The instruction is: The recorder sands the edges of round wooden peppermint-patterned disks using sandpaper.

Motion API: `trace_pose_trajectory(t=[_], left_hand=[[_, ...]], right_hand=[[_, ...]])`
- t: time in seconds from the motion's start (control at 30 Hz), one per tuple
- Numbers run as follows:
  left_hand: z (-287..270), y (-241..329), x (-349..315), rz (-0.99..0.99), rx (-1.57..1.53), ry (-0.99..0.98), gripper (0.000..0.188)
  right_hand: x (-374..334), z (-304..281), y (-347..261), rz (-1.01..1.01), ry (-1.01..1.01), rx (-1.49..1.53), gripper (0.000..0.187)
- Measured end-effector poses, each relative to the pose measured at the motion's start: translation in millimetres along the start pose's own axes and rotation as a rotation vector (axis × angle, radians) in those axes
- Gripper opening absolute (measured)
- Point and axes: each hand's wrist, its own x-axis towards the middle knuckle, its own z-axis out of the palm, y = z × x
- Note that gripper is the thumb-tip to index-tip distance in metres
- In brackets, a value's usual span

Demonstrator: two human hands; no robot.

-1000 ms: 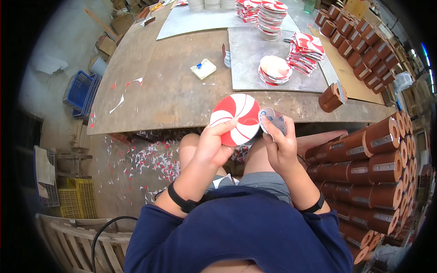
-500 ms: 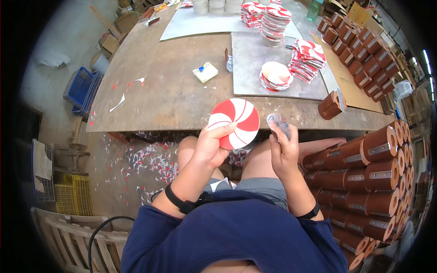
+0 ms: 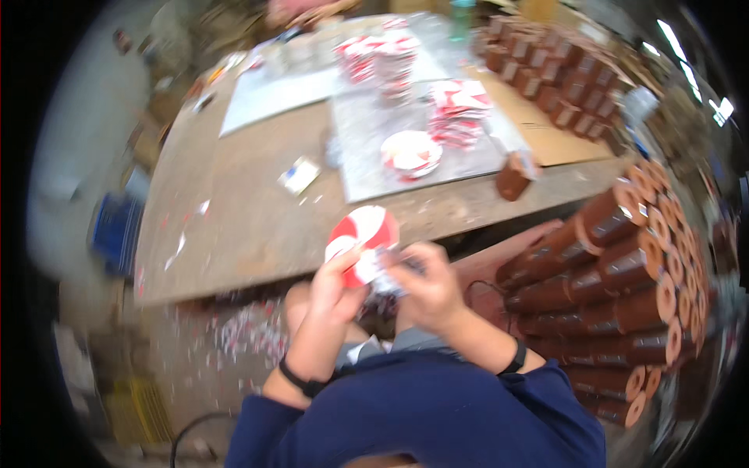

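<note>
Clamping disc (image 3: 360, 228) at twelve o'clock in left grip (image 3: 333, 291), blurred pad (image 3: 385, 273) in right grip (image 3: 431, 285).
Apparently partway through this disc, with stack (image 3: 411, 153) at one o'clock seemingly done, sheets (image 3: 460, 115) beside it yet to do.

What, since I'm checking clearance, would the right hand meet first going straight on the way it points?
Probably the red-and-white disc in the left hand; blur and depth leave unclear whether the right hand touches it.

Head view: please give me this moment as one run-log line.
left hand: holds red-and-white swirl disc | right hand: holds pale piece, blurred, at disc's lower right
</note>
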Motion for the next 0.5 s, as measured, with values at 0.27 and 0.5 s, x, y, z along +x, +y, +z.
trace_pose_trajectory(t=[0.27, 0.5], left_hand=[[-21, 15, -9, 0.061, 0.025, 0.054, 0.034], [-16, 12, 2, 0.140, -0.071, 0.151, 0.026]], right_hand=[[-13, 25, -6, 0.100, 0.137, 0.106, 0.042], [-21, 12, 6, 0.188, 0.152, 0.003, 0.044]])
